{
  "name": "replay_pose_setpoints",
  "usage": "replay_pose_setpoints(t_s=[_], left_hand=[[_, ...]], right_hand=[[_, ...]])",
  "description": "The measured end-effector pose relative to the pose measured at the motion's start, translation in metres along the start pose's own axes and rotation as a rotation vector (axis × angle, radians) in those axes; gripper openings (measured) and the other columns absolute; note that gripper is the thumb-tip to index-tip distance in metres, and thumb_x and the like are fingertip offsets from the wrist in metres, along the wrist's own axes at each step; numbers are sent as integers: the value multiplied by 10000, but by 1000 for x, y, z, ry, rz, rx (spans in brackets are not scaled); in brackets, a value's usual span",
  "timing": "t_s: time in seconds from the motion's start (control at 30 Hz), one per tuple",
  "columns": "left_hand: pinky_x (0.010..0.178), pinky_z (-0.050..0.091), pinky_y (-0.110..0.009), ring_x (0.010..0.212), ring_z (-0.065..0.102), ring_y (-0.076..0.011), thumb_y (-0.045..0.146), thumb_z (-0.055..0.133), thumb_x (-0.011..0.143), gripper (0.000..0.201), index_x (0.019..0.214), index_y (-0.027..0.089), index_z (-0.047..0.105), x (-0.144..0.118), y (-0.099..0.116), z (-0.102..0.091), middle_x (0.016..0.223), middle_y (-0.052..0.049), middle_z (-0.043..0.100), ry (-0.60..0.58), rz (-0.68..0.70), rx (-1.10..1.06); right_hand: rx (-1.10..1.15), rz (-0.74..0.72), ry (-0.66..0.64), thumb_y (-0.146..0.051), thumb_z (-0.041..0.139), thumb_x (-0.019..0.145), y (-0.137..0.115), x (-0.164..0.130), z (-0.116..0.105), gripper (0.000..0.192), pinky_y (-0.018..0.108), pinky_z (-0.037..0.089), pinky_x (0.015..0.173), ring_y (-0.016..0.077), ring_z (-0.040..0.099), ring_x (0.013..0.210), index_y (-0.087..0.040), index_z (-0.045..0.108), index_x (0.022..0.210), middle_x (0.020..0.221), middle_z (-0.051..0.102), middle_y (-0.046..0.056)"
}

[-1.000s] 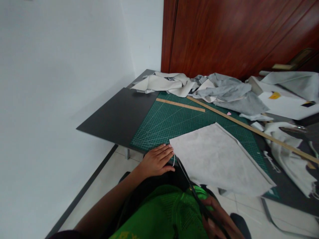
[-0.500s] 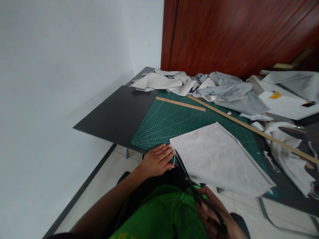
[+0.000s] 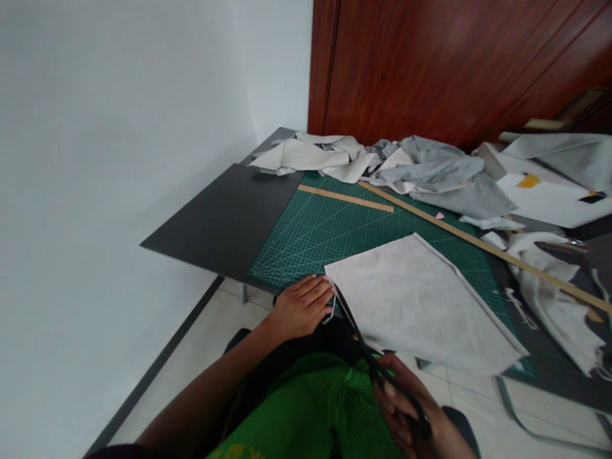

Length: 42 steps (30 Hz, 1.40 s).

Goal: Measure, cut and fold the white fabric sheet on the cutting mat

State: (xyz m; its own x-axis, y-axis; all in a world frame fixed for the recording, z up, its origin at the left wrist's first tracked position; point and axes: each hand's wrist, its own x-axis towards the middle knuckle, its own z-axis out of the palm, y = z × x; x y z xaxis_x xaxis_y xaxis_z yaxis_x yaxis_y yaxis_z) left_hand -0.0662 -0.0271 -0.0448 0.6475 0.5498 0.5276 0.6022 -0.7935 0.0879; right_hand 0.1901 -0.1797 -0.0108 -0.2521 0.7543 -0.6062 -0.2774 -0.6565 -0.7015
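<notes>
left hand (image 3: 301, 309) lies flat, fingers together, at the near edge of the worktop (image 3: 224, 220), its fingertips on the near left corner of the grey fabric sheet (image 3: 415, 306); a thin trimmed strip (image 3: 331, 310) curls down just beside them. right hand (image 3: 414, 414) is closed through the handles of the black scissors (image 3: 366, 347), low in view above the green garment; blades point up to the sheet's near left corner, and whether they are parted cannot be told. the sheet lies spread over the green cutting mat (image 3: 335, 233), its near edge overhanging the worktop. judged: the sheet is light, soft and limp, likely to shift or sag under the blades, so it is best pinned flat close beside the cut line, not lifted by a corner. two wooden rulers (image 3: 347, 198) and a heap of fabric offcuts (image 3: 421, 172) lie beyond.
</notes>
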Motion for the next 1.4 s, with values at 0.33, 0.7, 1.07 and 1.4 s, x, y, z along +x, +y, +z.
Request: replay_pose_setpoints(t_s=[0.33,0.7,1.07,1.4], left_hand=[[1213,449,-448,1337,613,-253,297,551,1020,379,1353,144,647,-2,-2,2,1335,-115,711,13,27,-14],[1204,465,-437,1318,629,-251,299,564,1021,349,1308,132,669,-1,0,1,1312,-109,724,38,27,-5],[1217,444,-420,1320,626,-243,299,577,1016,349,1303,123,668,-1,-1,3,1304,-111,727,54,44,14],[1206,458,-417,1310,635,-240,295,590,1010,347,1303,130,674,-1,0,2,1301,-107,730,72,47,25]], right_hand=[[-5,-3,17,-593,829,762,-11,-3,5,527,130,265,330,30,294,418,-252,589,1086,625,435,-113],[-21,10,76,-566,838,772,-15,-9,13,568,129,285,343,30,297,413,-255,553,1152,591,445,-129],[-106,45,26,-605,782,810,-10,-6,6,585,129,279,346,13,262,404,-272,514,1209,659,492,-113],[-137,59,27,-624,771,811,-16,-11,12,614,146,277,372,27,278,436,-278,482,1227,645,417,-127]])
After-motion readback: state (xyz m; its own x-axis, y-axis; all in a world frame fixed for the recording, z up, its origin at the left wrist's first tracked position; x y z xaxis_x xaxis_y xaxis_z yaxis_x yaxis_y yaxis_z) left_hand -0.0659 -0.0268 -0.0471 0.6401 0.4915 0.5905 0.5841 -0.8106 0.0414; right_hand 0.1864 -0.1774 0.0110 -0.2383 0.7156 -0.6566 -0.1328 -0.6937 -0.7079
